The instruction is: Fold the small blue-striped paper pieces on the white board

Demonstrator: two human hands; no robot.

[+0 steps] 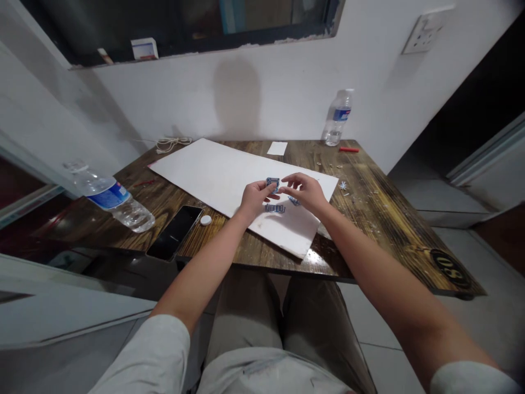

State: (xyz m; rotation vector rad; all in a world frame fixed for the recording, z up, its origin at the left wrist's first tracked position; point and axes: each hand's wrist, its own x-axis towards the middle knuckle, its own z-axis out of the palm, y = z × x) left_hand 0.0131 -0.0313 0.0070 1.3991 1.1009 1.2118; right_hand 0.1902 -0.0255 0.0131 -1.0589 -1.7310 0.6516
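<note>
My left hand point(256, 198) is closed on a small blue patterned square piece point(272, 184), held above a white board point(221, 172) with the thumb across its face. Close to the piece's right edge, my right hand point(305, 191) has its thumb and fingers apart and holds nothing I can see. Below the hands, a short row of small blue-grey pieces point(274, 208) lies on the board. Another blue patterned piece point(293, 201) shows partly under my right hand. What exactly these pieces are is too small to tell.
On the dark wooden table point(369, 219) are a phone point(175, 232), a white bottle cap point(205, 220), a tilted water bottle point(115, 198), a coiled white cable point(172, 143) and a white paper point(277, 148). An upright bottle point(338, 117) and red stick point(349, 149) are at the back right.
</note>
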